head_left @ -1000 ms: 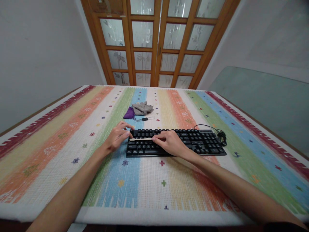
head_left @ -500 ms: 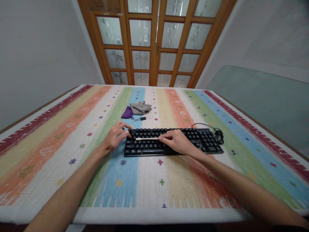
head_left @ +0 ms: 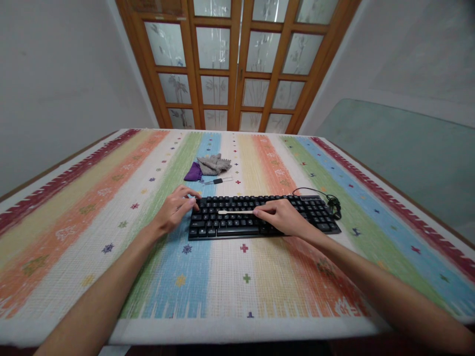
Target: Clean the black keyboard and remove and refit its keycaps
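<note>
A black keyboard lies flat on the striped tablecloth. My left hand is at its left end, fingers bent over the back corner and thumb on the left edge, gripping it. Between the thumb and fingers of my right hand is a slim pale stick with a slightly wider tip. That stick points left, low over the key rows; whether its tip touches the keys I cannot tell. My right hand covers part of the keys and the stick's near end.
Behind the keyboard lie a crumpled grey cloth, a purple pouch and a black-handled tool with wire ends. The keyboard's coiled cable sits at its right end. Wooden glazed doors stand beyond the tablecloth.
My right hand has drawn the pale stick to the right along the keys. My left hand stays at the keyboard's left end. The whole view has shifted slightly.
</note>
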### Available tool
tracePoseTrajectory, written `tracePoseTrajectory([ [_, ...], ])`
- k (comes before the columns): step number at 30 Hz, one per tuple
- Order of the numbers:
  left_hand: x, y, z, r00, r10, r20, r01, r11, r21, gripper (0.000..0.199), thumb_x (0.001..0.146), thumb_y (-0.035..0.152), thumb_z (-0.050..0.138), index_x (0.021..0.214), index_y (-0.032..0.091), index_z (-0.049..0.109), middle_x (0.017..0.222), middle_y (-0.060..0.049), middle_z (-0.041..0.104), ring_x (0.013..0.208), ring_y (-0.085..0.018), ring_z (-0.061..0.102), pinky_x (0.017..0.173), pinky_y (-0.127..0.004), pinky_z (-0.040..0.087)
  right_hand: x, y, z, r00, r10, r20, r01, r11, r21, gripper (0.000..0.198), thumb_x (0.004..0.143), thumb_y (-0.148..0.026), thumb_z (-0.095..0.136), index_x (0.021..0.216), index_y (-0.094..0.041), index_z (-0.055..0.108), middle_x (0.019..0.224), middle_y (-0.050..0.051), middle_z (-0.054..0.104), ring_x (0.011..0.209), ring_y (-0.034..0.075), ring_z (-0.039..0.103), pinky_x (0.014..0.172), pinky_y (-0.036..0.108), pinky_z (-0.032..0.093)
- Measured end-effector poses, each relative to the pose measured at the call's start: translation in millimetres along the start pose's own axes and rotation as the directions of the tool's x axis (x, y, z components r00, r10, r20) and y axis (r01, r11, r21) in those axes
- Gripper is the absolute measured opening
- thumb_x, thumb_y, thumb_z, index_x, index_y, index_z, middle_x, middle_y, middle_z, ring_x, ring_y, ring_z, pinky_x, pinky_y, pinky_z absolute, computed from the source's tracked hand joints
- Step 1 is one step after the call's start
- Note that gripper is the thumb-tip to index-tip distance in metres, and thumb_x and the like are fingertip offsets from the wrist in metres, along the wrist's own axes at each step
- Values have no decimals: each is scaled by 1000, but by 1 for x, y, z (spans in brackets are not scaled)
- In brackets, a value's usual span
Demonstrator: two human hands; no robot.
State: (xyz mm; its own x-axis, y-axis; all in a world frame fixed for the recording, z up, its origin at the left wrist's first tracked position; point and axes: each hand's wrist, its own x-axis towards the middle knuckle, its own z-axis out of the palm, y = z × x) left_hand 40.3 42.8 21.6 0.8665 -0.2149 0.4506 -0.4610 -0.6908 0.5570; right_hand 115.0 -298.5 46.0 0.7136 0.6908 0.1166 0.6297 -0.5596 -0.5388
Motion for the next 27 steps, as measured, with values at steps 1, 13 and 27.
tracePoseTrajectory([
  [1,0,1,0,1000,-5,-2,5,1000,3,58,101,49,34,74,20,76,105,-11,72,101,-27,58,96,-44,46,-1,1,-2,1000,2,-3,-2,1000,-2,39,97,-42,51,81,-21,80,73,4,74,67,17,62,66,28,39],
  [13,0,2,0,1000,-13,-2,13,1000,21,54,100,46,35,73,19,74,103,-10,73,100,-25,59,96,-41,46,-12,19,-17,999,44,25,-44,999,-9,39,96,-43,52,85,-20,82,80,5,78,68,18,64,65,29,42],
  [27,7,9,2,983,-163,-89,176,969,173,45,97,49,38,78,20,66,85,-8,69,82,-22,63,83,-36,49,-25,37,-40,993,109,42,-106,992,-67,41,94,-46,53,84,-21,83,78,4,78,66,18,64,64,30,40],
])
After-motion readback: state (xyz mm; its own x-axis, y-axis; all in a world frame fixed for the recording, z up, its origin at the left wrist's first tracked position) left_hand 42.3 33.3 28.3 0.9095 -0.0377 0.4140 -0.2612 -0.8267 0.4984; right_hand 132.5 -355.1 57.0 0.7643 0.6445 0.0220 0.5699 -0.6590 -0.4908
